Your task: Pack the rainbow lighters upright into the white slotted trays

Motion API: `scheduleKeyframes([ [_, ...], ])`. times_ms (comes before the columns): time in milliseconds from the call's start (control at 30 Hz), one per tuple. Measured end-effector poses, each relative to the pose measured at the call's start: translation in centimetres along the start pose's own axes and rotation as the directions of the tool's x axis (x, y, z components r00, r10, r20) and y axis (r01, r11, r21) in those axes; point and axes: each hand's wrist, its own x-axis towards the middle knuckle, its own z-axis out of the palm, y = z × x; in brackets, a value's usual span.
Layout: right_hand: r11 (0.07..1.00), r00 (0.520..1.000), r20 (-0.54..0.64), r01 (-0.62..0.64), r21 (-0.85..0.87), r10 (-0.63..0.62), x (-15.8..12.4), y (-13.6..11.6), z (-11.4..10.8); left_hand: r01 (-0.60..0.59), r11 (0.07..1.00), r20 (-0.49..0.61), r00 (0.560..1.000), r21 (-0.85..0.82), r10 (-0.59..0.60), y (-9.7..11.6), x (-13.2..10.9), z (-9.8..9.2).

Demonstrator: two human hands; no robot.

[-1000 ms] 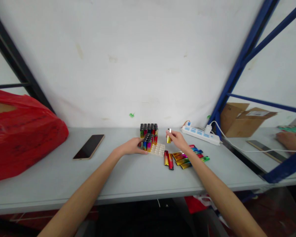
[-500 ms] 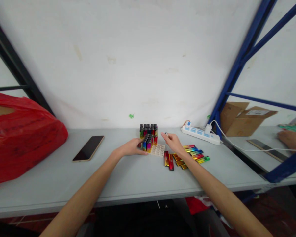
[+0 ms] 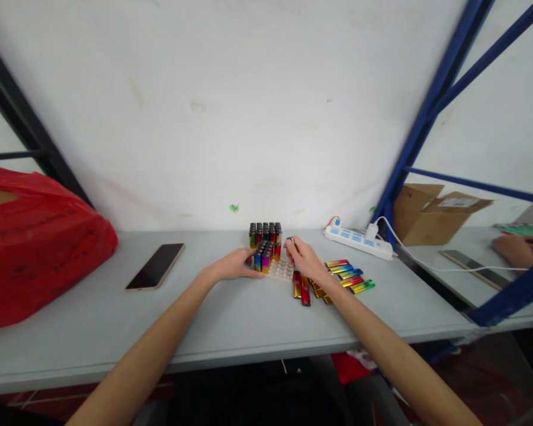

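Upright lighters (image 3: 265, 233) with black tops and shiny coloured bodies stand in rows in a pale tray (image 3: 281, 270) with round pockets. The tray's right front pockets show bare. My left hand (image 3: 236, 264) grips the tray's left side, thumb at the front, fingers partly hidden behind the lighters. Over the tray's right side my right hand (image 3: 301, 255) is closed on a lighter (image 3: 290, 239); its dark top sticks out above the fingers and the body is mostly hidden. Several loose lighters (image 3: 306, 291) lie on the table by my right wrist, some under the forearm.
On the grey table (image 3: 222, 322) a phone (image 3: 156, 266) lies at left, beside a red plastic bag (image 3: 39, 248). A white power strip (image 3: 359, 241) with a cable sits at back right. Beyond the blue shelf post (image 3: 420, 133) are a cardboard box (image 3: 437, 216) and another person's hands (image 3: 515, 251).
My right hand has moved slightly left and down with the lighter, closer to the rows in the tray. My left hand keeps its place at the tray. The whole view has shifted a little.
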Motion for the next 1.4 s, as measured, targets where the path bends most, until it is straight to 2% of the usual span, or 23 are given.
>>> scheduleKeyframes([
  [133,0.987,0.996,-0.007,0.084,-0.136,-0.085,0.1,0.0,0.1,0.003,1.0,-0.001,1.0,-0.012,-0.003,-0.1,0.1,0.1],
  [267,0.983,0.997,0.071,0.054,-0.173,-0.042,0.0,0.1,0.1,0.021,1.0,-0.001,1.0,-0.006,-0.021,-0.3,0.1,0.2],
  [367,0.971,0.989,0.135,0.093,-0.221,-0.065,-0.1,0.0,-0.1,0.019,1.0,-0.004,1.0,0.006,-0.019,-0.4,0.2,0.2],
  [500,0.896,0.959,0.258,0.216,-0.387,-0.119,0.2,-0.1,-0.2,0.007,1.0,-0.006,1.0,0.027,-0.007,-0.5,0.2,0.3],
  [667,0.834,0.964,0.259,0.186,-0.519,-0.054,0.7,-0.4,0.1,0.022,0.998,0.003,1.0,0.058,-0.022,-0.3,0.2,0.1],
  [867,0.832,0.95,0.309,0.213,-0.512,-0.054,0.5,-1.0,-0.5,0.043,0.998,0.01,0.999,0.053,-0.044,0.1,0.0,0.0],
  [1000,0.797,0.955,0.285,0.236,-0.556,-0.083,0.4,-1.2,-0.3,0.029,0.998,0.022,0.999,0.053,-0.03,0.1,0.0,-0.1],
  [1133,0.839,0.939,0.332,0.255,-0.48,-0.096,0.5,-1.0,-0.2,0.037,0.997,0.011,0.999,0.066,-0.037,0.0,0.1,-0.1],
  [1300,0.886,0.976,0.196,0.169,-0.432,-0.091,-0.2,-1.6,-2.4,0.036,0.998,0.014,0.999,0.057,-0.037,-0.1,0.2,0.0],
  [1400,0.892,0.965,0.226,0.213,-0.399,-0.129,-2.3,-2.2,-3.7,0.021,0.999,0.03,0.999,0.043,-0.022,-0.1,0.2,0.0],
])
